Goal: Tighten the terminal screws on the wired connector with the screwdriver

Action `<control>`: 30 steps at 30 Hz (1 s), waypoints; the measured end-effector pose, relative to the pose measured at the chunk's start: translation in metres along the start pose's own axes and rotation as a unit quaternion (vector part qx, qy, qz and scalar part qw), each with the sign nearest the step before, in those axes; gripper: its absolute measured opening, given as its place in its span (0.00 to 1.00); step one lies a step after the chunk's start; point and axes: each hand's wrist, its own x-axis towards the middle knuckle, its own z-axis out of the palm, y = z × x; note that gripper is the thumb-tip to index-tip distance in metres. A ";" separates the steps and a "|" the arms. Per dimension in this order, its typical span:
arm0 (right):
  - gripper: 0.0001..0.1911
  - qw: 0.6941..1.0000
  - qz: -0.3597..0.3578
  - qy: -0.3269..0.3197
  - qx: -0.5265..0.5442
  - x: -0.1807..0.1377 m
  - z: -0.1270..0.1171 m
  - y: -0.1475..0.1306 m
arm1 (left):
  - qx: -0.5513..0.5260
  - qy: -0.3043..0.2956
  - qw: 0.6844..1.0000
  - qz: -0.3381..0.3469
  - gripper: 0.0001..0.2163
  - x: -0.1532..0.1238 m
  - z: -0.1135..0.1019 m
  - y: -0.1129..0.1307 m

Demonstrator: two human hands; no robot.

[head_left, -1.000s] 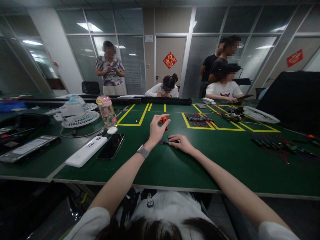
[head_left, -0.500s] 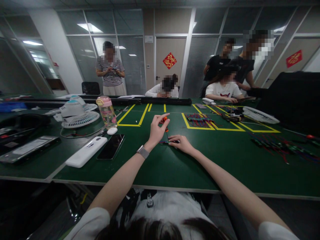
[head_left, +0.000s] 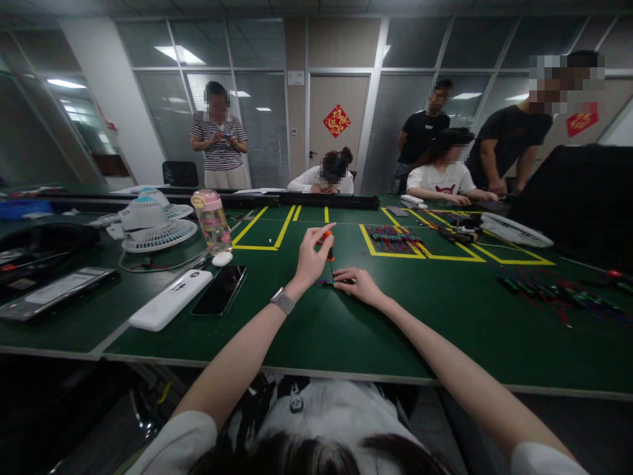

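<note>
My left hand [head_left: 312,256] is closed round the orange and black handle of a screwdriver [head_left: 329,247], which stands upright. Its thin shaft runs down to a small green circuit board [head_left: 328,282] with red and blue wires, lying on the green table mat. From the right, my right hand [head_left: 360,285] rests low on the mat, its fingertips closed on the board's right end and covering part of it. The exact spot where the screwdriver tip meets the board is too small to make out.
Bundles of wired boards [head_left: 395,239] lie inside yellow tape; another pile [head_left: 564,293] is at right. To the left are a black phone [head_left: 219,291], a white power bank [head_left: 172,300], a bottle [head_left: 211,223] and a white fan [head_left: 159,236]. Several people are across the table.
My hands, the screwdriver and the board stay nearly in place. Across the table, a standing person in black has moved to the right, apart from the other standing person.
</note>
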 end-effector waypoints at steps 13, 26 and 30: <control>0.09 1.000 -0.003 0.001 0.003 0.000 -0.001 -0.001 | 0.006 -0.005 1.000 0.005 0.14 0.000 -0.001 0.000; 0.09 1.000 0.001 0.001 -0.001 0.000 0.001 0.000 | 0.044 0.044 0.998 0.005 0.10 0.000 0.000 -0.002; 0.09 1.000 0.004 -0.001 -0.004 0.000 0.000 -0.001 | 0.016 0.017 0.999 -0.025 0.14 0.001 -0.001 -0.004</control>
